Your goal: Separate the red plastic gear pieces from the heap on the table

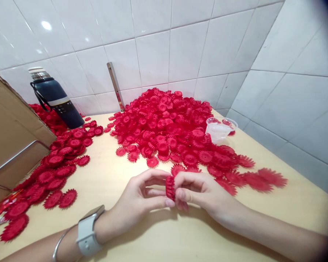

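Red, toothed, felt-looking round piece (170, 188), long axis 12-to-6 o'clock
My left hand (146, 194) pinches it; right hand (205, 193) curls at its 3 o'clock side, grip I cannot tell.

Site: handwork area, in a home or small workshop; we cannot tell which.
We note glossy wall tiles (153, 52), a pale table (101, 171), massed red fringed discs (164, 123), a cardboard box (11, 120) and a drinks bottle (57, 95).

Bright pic w/ glare on wall tiles (153, 54), dark R corners
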Demonstrator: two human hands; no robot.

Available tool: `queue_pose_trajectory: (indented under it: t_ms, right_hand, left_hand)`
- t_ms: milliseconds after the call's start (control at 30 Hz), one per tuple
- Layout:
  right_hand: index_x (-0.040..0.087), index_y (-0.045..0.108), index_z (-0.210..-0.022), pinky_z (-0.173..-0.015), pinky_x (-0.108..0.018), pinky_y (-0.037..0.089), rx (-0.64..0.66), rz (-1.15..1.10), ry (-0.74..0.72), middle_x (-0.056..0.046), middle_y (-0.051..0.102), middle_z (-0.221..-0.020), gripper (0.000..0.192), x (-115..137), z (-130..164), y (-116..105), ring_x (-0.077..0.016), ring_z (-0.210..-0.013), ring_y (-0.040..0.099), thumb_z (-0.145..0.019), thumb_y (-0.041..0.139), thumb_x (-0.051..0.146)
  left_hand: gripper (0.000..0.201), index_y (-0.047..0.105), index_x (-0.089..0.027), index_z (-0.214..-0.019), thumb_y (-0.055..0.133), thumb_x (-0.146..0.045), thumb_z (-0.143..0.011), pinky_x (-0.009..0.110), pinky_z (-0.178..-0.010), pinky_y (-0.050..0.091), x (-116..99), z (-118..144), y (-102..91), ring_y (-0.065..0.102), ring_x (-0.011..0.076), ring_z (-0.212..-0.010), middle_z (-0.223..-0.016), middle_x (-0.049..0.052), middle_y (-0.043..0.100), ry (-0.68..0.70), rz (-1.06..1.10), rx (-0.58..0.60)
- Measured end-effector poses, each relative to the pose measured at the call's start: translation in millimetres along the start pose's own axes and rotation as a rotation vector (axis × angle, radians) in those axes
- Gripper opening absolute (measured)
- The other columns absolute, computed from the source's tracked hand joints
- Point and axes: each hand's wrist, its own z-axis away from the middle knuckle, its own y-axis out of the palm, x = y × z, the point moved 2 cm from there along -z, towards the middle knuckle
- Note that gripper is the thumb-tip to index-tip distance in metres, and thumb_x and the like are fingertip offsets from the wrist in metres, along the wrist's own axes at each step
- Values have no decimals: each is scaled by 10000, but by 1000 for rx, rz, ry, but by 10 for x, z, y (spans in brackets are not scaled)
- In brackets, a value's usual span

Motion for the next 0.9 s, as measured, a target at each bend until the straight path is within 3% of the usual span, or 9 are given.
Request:
queue_pose_trajectory:
  t_ms: [700, 900]
  right_hand:
    - [138, 555, -674, -509, -225, 416, 14, -38, -1, 17, 543, -554, 205, -18, -6, -7, -85, -500, 493, -731, 622, 324]
    - [151, 542, -692, -567, -227, 408, 9, 74, -3, 13, 545, -611, 143, 20, 19, 23, -98, -572, 508, -787, 554, 257]
  left_hand:
    - [323, 544, -177, -931, 659, -31, -667, 267, -728, 507, 1, 5, 6, 648, 147, -766, -898, 6, 630, -32, 39, 5]
    - [274, 544, -160, -933, 651, -83, -693, 306, -752, 504, -26, 8, 29, 637, 154, -767, -893, 31, 634, -11, -26, -17]
